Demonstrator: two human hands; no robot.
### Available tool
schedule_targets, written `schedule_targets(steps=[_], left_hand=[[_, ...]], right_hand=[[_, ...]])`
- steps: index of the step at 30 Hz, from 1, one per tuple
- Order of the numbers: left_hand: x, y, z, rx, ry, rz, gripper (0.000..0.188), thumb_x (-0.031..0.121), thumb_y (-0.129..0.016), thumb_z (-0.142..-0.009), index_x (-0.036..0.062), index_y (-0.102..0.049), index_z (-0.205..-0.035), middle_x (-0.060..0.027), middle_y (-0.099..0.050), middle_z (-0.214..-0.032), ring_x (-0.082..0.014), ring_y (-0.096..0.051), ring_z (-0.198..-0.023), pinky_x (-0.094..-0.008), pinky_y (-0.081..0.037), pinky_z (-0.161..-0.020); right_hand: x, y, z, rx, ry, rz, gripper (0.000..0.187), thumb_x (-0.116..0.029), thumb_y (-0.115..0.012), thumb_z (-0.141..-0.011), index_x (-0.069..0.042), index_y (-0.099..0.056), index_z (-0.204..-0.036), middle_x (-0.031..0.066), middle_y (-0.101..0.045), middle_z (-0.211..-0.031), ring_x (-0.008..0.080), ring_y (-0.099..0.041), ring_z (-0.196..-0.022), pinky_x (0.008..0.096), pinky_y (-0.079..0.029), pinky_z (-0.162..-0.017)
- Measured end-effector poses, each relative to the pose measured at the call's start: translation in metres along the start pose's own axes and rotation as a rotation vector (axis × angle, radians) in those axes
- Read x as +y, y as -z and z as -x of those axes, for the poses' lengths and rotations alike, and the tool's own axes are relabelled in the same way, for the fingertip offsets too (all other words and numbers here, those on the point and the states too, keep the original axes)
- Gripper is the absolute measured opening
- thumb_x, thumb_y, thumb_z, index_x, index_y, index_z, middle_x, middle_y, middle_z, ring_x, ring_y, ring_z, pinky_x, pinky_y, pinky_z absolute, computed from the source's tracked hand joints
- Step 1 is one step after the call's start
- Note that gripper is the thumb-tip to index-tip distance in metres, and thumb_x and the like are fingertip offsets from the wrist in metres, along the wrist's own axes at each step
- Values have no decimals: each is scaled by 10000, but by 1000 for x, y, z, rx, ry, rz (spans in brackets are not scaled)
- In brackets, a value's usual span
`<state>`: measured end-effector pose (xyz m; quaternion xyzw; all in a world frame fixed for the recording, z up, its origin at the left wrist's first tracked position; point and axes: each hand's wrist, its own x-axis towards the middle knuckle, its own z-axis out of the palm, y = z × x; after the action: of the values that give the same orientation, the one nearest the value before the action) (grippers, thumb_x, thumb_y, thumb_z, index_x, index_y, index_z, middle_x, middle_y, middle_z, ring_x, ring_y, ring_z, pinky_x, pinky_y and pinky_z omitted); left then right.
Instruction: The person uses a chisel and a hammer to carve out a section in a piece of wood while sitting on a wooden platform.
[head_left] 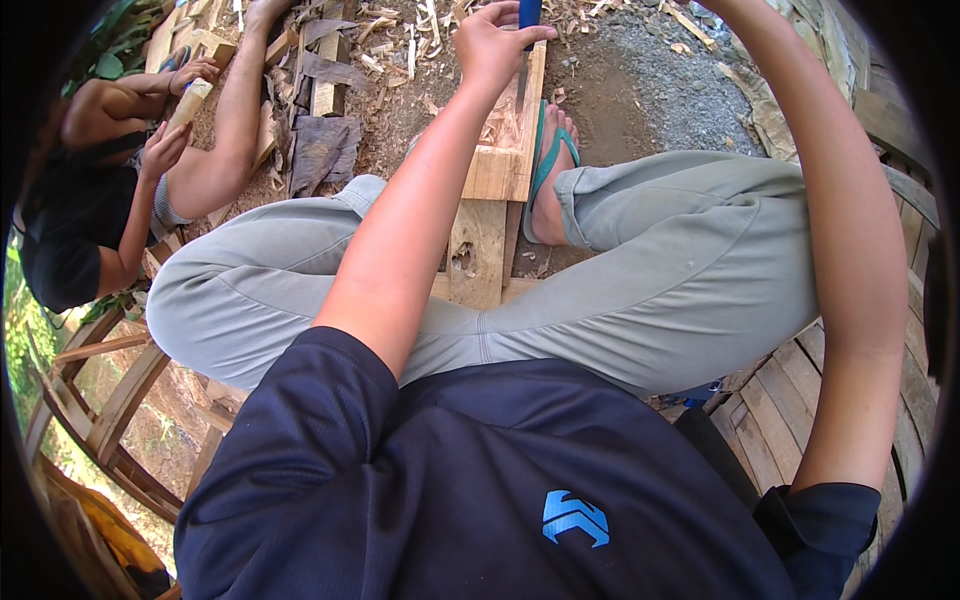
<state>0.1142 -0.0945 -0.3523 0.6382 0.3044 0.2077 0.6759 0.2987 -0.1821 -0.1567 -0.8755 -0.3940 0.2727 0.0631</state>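
Near the top edge, my left hand (490,45) is closed around the blue handle of a chisel (529,28), its thumb lying across the handle. The narrow metal blade points down at a wooden block (497,176), where a roughly cut hollow holds loose shavings. This block lies between my feet on a worn timber (477,250). My right forearm reaches up along the right side and leaves the picture at the top, so that hand is out of sight.
On the left, another person holds a short wood piece (190,104) in both hands. Bark slabs (325,150) and wood shavings (410,50) litter the ground. Grey gravel (665,90) lies ahead right. Beside my right foot (550,170) is the block; a slatted wooden seat (775,405) is under me.
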Motion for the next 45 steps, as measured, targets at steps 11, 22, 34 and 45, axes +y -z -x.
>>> schedule_targets(steps=[11,22,34,45], left_hand=[[28,3,15,7,53,-78,490,116,-933,-717,16,-706,-1140,-109,-756,-977,-153,-714,-792,-300,-597,-723],[14,14,8,56,-56,-124,420,122,-811,-861,-2,-701,-1247,-78,-757,-929,-114,-679,-806,-289,-543,-723],[-12,10,-15,16,-44,-143,368,153,-790,-875,-12,-719,-1196,-76,-760,-879,-113,-664,-739,-296,-538,-694],[-6,-1,-26,32,9,-402,253,269,-824,-839,58,-784,-974,-62,-739,-766,-143,-652,-660,-335,-519,-644]], right_hand=[[-5,5,5,-31,-45,7,295,-281,-755,-848,-136,-798,-1102,79,-721,-768,189,-671,-688,369,-540,-635],[-7,8,8,-27,-39,56,276,-297,-742,-874,-122,-795,-1081,72,-700,-737,187,-654,-655,371,-520,-593],[6,2,0,18,119,20,292,-274,-743,-858,-119,-793,-1100,121,-744,-810,215,-690,-745,386,-548,-697],[-4,-2,4,27,64,46,258,-256,-761,-833,-107,-805,-1040,164,-765,-891,259,-728,-842,409,-556,-779]])
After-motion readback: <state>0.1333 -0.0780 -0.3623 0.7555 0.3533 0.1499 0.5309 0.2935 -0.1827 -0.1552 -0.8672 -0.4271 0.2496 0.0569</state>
